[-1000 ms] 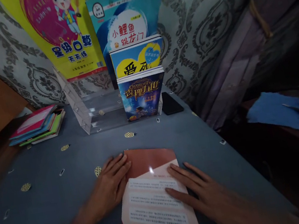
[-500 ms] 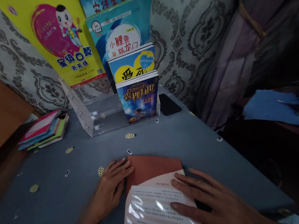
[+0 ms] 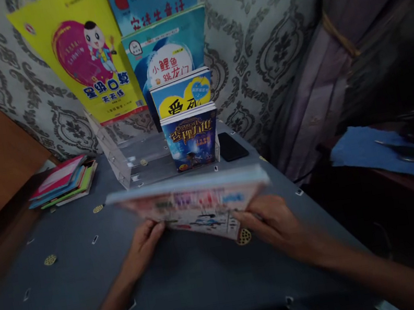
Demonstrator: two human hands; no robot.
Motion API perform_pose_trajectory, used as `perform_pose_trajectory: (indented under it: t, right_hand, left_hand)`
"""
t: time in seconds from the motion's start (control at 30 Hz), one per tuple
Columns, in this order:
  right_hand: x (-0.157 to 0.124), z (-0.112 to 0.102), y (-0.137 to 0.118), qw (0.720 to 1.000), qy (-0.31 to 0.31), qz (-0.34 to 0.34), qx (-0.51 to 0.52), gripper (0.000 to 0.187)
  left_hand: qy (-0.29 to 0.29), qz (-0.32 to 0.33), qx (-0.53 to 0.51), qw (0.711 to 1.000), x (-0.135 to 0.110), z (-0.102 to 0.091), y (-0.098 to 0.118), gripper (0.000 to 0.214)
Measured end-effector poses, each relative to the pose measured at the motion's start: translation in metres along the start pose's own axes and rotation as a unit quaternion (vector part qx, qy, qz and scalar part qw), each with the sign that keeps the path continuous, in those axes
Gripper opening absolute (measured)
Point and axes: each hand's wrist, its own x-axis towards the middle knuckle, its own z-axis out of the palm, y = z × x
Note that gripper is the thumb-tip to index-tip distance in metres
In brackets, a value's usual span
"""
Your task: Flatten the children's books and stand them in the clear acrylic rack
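Observation:
A thin book (image 3: 200, 210), blurred by motion, is held up off the table in front of me, tilted, with a pale blue edge on its far side and a colourful printed cover facing me. My left hand (image 3: 147, 239) pinches its left near corner between thumb and fingers. At the right side, my right hand (image 3: 275, 220) grips it with the thumb on the cover and the fingers behind. Just beyond it stands a clear acrylic book rack (image 3: 116, 159), whose right part holds a dark blue book (image 3: 191, 142).
Behind that are a yellow-and-blue book (image 3: 181, 98), a teal book (image 3: 169, 50) and a tall yellow workbook (image 3: 83, 59). A stack of booklets (image 3: 65, 184) lies at the left, a black phone (image 3: 232, 145) right of the rack. The table (image 3: 73, 283) ends at a right edge.
The book lying flat near me, under my hands, has been lifted and moved forward towards the rack. Both hands went from resting on it to gripping its sides.

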Motion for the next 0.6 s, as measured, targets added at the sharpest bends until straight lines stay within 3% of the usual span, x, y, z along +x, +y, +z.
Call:
perform_pose_trajectory:
  t: [0.1, 0.17, 0.23, 0.37, 0.43, 0.5, 0.6]
  right_hand:
    - [0.017, 0.013, 0.001, 0.977, 0.026, 0.104, 0.187, 0.056]
    - [0.025, 0.025, 0.005, 0.948, 0.033, 0.151, 0.279, 0.059]
    - [0.029, 0.038, 0.011, 0.907, 0.028, 0.193, 0.373, 0.059]
    - [0.030, 0.061, 0.024, 0.796, -0.034, 0.297, 0.526, 0.058]
    - [0.029, 0.068, 0.029, 0.762, -0.055, 0.322, 0.559, 0.059]
    - [0.030, 0.071, 0.033, 0.753, -0.056, 0.322, 0.570, 0.058]
    - [0.033, 0.068, 0.039, 0.768, -0.052, 0.308, 0.559, 0.053]
  left_hand:
    - [0.118, -0.061, -0.183, 0.974, 0.015, 0.013, 0.014, 0.056]
    - [0.189, -0.094, -0.277, 0.937, 0.023, 0.021, 0.022, 0.060]
    - [0.220, -0.123, -0.325, 0.911, 0.029, 0.025, 0.027, 0.062]
    - [0.200, -0.168, -0.369, 0.892, 0.031, 0.027, 0.026, 0.057]
    - [0.183, -0.182, -0.375, 0.890, 0.032, 0.025, 0.023, 0.052]
    - [0.178, -0.193, -0.365, 0.894, 0.034, 0.020, 0.018, 0.047]
    - [0.165, -0.225, -0.324, 0.904, 0.039, 0.008, 0.009, 0.042]
